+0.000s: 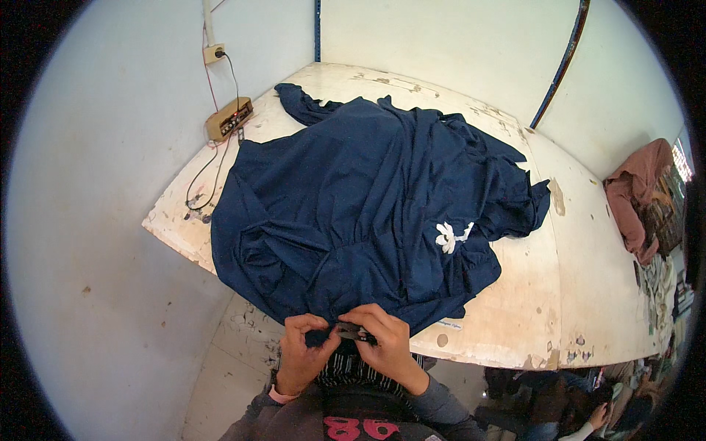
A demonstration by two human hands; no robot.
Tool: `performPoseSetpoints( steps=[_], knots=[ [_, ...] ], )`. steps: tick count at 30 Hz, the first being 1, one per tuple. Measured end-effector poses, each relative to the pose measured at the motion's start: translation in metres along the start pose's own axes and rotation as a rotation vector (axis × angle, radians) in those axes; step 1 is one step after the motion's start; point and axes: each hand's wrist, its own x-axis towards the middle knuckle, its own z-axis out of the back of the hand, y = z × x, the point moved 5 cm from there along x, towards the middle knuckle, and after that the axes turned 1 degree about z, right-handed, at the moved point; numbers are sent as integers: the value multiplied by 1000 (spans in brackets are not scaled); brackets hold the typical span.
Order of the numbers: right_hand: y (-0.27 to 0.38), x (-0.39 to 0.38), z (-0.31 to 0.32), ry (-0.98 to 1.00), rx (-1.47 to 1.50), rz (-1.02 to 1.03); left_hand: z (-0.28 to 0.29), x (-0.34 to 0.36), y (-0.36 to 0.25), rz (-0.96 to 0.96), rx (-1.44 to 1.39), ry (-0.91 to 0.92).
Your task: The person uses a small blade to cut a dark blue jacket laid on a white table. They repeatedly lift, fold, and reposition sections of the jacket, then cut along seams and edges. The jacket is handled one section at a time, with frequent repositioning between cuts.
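Note:
A large navy blue garment [331,184] lies spread and wrinkled over the worktable, its near edge hanging toward me. A white flower decoration [446,239] sits on its right part. At the near edge, my left hand [300,356] is closed, thumb and finger pinching the navy cloth. Right beside it, my right hand [384,344] is closed around small dark thread snips [356,332], whose tip points toward the left fingertips. The fingers partly cover the snips and the bit of cloth between the hands.
The pale, worn worktable [515,309] runs to the right. A brown power box [230,119] with cables lies at its left edge, below a wall socket [214,53]. Brownish cloth [638,191] is heaped at far right. Another person's hand [599,416] shows at lower right.

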Motion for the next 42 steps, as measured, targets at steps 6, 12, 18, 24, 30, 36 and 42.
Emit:
performPoseSetpoints(
  steps=[6, 12, 18, 24, 30, 36, 42],
  knots=[
    [10, -1, -3, 102, -213, 114, 2, 7, 14, 110, -28, -2],
    [12, 6, -1, -21, -213, 111, 6, 15, 0, 57, 18, 105],
    [7, 14, -5, 80, -59, 50, 9, 11, 4, -74, 64, 42],
    [11, 9, -9, 117, -281, 154, 14, 19, -2, 18, 70, 44],
    [4, 15, -2, 108, -304, 126, 15, 28, -9, -165, 203, 112],
    [5, 11, -4, 74, -389, 288, 8, 32, -20, -82, 217, 291],
    [10, 7, -2, 24, -451, 410, 0, 27, -14, -59, 178, 278]
  ],
)
